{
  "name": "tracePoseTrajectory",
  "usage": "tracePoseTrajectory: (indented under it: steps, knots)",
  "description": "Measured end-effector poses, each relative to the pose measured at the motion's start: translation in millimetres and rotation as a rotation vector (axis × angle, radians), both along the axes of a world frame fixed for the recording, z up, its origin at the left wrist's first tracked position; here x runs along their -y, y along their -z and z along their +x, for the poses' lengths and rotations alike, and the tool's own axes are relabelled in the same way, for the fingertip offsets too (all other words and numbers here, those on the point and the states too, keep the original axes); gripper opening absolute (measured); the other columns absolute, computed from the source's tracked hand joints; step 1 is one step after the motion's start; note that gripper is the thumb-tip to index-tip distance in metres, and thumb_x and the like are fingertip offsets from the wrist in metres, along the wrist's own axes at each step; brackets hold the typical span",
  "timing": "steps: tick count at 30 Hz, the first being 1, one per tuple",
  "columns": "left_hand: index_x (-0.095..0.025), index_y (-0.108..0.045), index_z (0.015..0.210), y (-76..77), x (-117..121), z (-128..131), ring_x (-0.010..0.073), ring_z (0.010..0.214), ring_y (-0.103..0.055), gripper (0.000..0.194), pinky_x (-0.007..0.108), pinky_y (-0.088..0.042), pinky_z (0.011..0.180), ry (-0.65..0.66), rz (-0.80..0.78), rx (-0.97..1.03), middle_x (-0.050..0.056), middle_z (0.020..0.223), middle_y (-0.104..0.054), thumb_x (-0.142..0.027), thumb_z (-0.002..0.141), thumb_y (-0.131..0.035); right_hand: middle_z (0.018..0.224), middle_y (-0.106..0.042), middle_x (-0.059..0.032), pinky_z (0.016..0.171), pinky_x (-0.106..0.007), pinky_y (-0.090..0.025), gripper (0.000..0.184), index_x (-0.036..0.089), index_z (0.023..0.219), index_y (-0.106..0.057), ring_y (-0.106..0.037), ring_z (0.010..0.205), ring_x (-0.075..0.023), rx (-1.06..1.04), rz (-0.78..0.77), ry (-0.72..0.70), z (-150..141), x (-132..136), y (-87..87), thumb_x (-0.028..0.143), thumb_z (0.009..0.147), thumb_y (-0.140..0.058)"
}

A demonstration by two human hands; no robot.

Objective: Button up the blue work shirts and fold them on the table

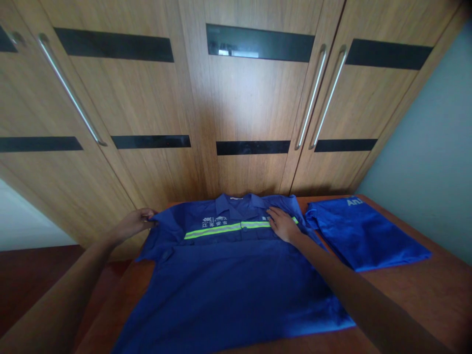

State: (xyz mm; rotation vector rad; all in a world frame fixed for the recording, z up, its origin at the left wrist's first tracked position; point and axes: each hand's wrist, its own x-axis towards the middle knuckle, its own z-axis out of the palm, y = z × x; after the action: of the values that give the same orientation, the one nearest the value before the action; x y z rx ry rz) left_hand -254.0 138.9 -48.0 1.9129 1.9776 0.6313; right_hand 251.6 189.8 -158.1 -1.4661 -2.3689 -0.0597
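Observation:
A dark blue work shirt lies spread out front side up, its collar toward the wardrobe. A yellow-green and silver reflective stripe crosses its chest, with white lettering above. My left hand pinches the edge of the shirt's sleeve at the left, fingers closed on the cloth. Flat on the chest at the right, my right hand rests with its fingers stretched out over the stripe and part of the lettering. The sleeve on the right is partly hidden behind my right hand and forearm.
Right of the shirt lies a folded brighter blue garment with pale letters. Both are on a reddish-brown wooden surface. Behind stands a wooden wardrobe with long metal handles. A pale wall closes off the right side.

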Motion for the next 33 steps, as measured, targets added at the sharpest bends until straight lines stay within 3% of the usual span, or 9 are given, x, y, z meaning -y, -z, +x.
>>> tracePoseTrajectory:
  steps: [7, 11, 14, 17, 20, 24, 27, 30, 33]
  knots:
    - [-0.014, -0.060, 0.075, -5.9, 30.6, -9.6, 0.0157, 0.071, -0.059, 0.048, 0.025, -0.046, 0.069, -0.127, -0.199, 0.294, -0.002, 0.065, -0.065, -0.061, 0.064, -0.067, 0.138, -0.049, -0.0143, 0.109, -0.039, -0.032, 0.044, 0.010, 0.130, -0.053, -0.041, 0.130, -0.0237, -0.011, -0.014, 0.010, -1.0, 1.4, -0.8, 0.028, 0.094, -0.035]
    - [-0.012, -0.061, 0.096, -17.8, 39.6, 0.9, 0.0157, 0.080, -0.062, 0.052, 0.025, -0.047, 0.073, -0.247, -0.124, 0.542, 0.001, 0.081, -0.070, -0.056, 0.069, -0.070, 0.139, -0.048, -0.0132, 0.108, -0.039, -0.031, 0.044, 0.012, 0.132, -0.052, -0.040, 0.131, -0.0230, -0.008, -0.040, 0.022, -1.1, 1.4, -1.1, 0.028, 0.094, -0.035]
    - [-0.011, -0.058, 0.100, -37.6, 35.9, 13.7, 0.0154, 0.077, -0.062, 0.054, 0.028, -0.049, 0.074, -0.252, -0.063, 0.640, 0.001, 0.080, -0.069, -0.053, 0.070, -0.072, 0.140, -0.048, -0.0124, 0.108, -0.037, -0.031, 0.045, 0.012, 0.133, -0.051, -0.039, 0.131, -0.0226, 0.027, -0.061, 0.040, -1.7, 2.8, -4.1, 0.028, 0.094, -0.035]
    - [-0.013, -0.059, 0.097, -61.4, 31.8, 42.0, 0.0141, 0.073, -0.061, 0.050, 0.028, -0.049, 0.072, -0.149, 0.053, 0.536, -0.001, 0.079, -0.067, -0.054, 0.072, -0.069, 0.140, -0.048, -0.0124, 0.107, -0.037, -0.031, 0.044, 0.013, 0.133, -0.050, -0.040, 0.129, -0.0232, 0.062, -0.083, 0.065, -4.6, 5.4, -11.1, 0.027, 0.093, -0.036]
    - [-0.016, -0.062, 0.088, -69.6, 38.7, 88.6, 0.0160, 0.070, -0.061, 0.041, 0.026, -0.048, 0.066, -0.003, 0.179, 0.184, -0.001, 0.075, -0.066, -0.056, 0.076, -0.062, 0.134, -0.052, -0.0151, 0.103, -0.041, -0.034, 0.041, 0.013, 0.127, -0.055, -0.044, 0.125, -0.0271, 0.067, -0.086, 0.084, -13.9, 7.8, -21.4, 0.022, 0.089, -0.042]
    - [-0.024, -0.064, 0.093, -40.5, 67.8, 151.2, 0.0188, 0.079, -0.064, 0.022, 0.027, -0.046, 0.071, 0.325, 0.193, -0.220, 0.000, 0.086, -0.068, -0.041, 0.086, -0.053, 0.132, -0.052, -0.0162, 0.102, -0.043, -0.034, 0.041, 0.014, 0.124, -0.057, -0.043, 0.124, -0.0292, 0.041, -0.057, 0.054, -44.9, 12.5, -36.4, 0.018, 0.084, -0.048]
    - [-0.024, -0.064, 0.088, -11.9, 90.8, 174.7, 0.0210, 0.082, -0.064, 0.015, 0.028, -0.046, 0.071, 0.488, 0.084, -0.393, 0.003, 0.090, -0.068, -0.036, 0.084, -0.055, 0.137, -0.048, -0.0125, 0.103, -0.040, -0.034, 0.043, 0.016, 0.129, -0.052, -0.041, 0.127, -0.0257, 0.005, -0.026, -0.026, -82.2, 22.2, -47.3, 0.023, 0.087, -0.048]
    - [-0.023, -0.065, 0.089, 1.9, 105.5, 175.2, 0.0214, 0.083, -0.064, 0.026, 0.030, -0.047, 0.072, 0.490, 0.060, -0.404, 0.004, 0.090, -0.067, -0.045, 0.088, -0.050, 0.138, -0.048, -0.0117, 0.105, -0.037, -0.035, 0.042, 0.015, 0.132, -0.049, -0.041, 0.128, -0.0219, -0.112, 0.013, -0.237, -123.7, 39.1, -57.0, 0.022, 0.090, -0.043]
    - [-0.022, -0.065, 0.097, 11.0, 114.6, 159.0, 0.0222, 0.093, -0.062, 0.036, 0.035, -0.046, 0.085, 0.396, 0.158, -0.407, 0.006, 0.096, -0.067, -0.042, 0.095, -0.035, 0.141, -0.046, -0.0105, 0.109, -0.035, -0.032, 0.042, 0.015, 0.132, -0.049, -0.039, 0.131, -0.0193, -0.163, 0.029, -0.484, -157.5, 58.8, -61.4, 0.018, 0.092, -0.040]
